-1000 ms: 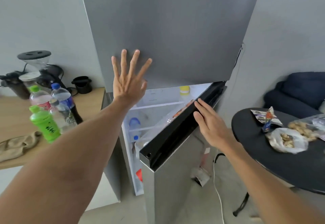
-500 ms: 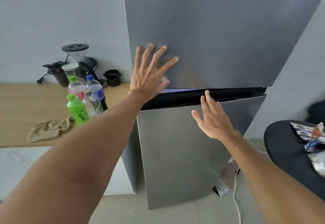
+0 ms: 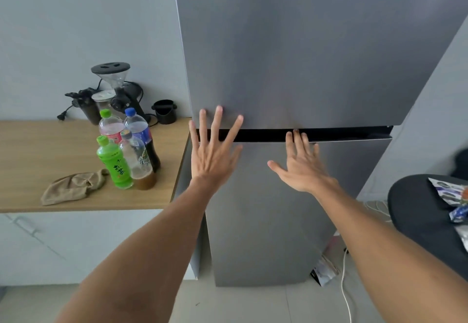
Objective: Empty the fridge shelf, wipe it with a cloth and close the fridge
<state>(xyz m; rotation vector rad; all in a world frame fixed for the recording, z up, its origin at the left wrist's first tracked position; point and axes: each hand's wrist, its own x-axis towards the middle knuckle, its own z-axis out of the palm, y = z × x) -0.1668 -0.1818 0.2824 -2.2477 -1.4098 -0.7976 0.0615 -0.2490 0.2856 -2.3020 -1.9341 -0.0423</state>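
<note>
- The fridge stands with both doors flush, so closing looks done; only the dark seam shows between the upper and lower door.
- The bench, left of the grip, carries four bottles, apparently taken from the shelf, which is hidden.
- The cloth lies crumpled beside them, suggesting wiping is finished.
- The left hand lies flat, fingers spread wide across the seam, holding nothing.
- The right hand presses the lower door, open and empty, fingertips at the seam.
</note>
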